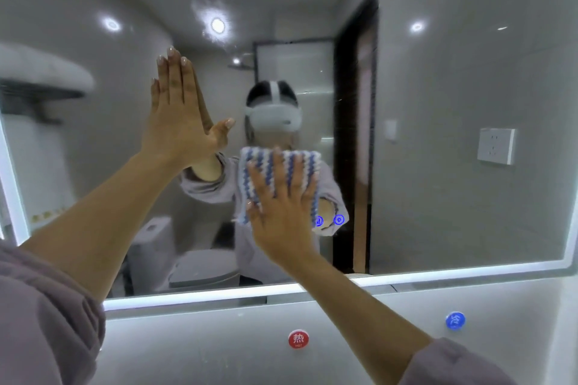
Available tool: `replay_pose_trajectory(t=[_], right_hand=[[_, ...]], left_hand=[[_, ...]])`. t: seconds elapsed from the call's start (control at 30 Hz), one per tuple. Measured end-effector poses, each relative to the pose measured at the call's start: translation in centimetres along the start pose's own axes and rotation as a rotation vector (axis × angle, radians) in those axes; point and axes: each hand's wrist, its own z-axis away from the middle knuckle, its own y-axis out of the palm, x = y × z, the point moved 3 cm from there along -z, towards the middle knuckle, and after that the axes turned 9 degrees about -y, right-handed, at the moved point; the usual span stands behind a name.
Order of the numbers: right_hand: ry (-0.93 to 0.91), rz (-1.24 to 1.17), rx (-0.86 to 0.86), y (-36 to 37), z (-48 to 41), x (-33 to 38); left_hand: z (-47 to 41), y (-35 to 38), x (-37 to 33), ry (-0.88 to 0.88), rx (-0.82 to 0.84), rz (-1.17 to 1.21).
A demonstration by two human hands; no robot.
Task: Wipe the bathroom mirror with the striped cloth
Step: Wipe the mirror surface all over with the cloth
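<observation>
Bathroom mirror (pixel 453 197): one, smooth glass, rounded corner, with a glowing white strip (pixel 219 292) along its lower and side edges.

Striped cloth (pixel 300 162): one, roughly rectangular, chunky knitted texture, blue and white zigzag stripes. It lies flat on the glass at lower centre, above the lit strip.

Right hand (pixel 281 212): fingers straight and spread, palm pressing the cloth onto the mirror; no curl round it.

Left hand (pixel 178 116): flat against bare glass up and left of the cloth, fingers straight and together, thumb out, holding nothing.

Two blue ring icons (pixel 338 219) glow in the glass just right of the cloth.

Pale wall below the mirror: two round markers, one red (pixel 298 338), one blue (pixel 455 320).

Soft grey-mauve sleeves (pixel 47 322) on both arms.
</observation>
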Motion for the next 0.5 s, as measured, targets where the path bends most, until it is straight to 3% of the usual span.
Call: replay_pose_trajectory(t=[0.1,0.2,0.5], right_hand=[[-0.091,-0.082,0.020,1.6,0.8,3.5],[-0.048,-0.082,0.007,2.4,1.4,5.2],[-0.144,-0.041,0.061,3.6,9.0,4.2]], left_hand=[[-0.1,0.0,0.0,-0.013,0.007,0.003],[-0.1,-0.1,-0.1,-0.017,-0.001,0.007],[0.0,0.1,0.1,-0.003,-0.025,0.015]])
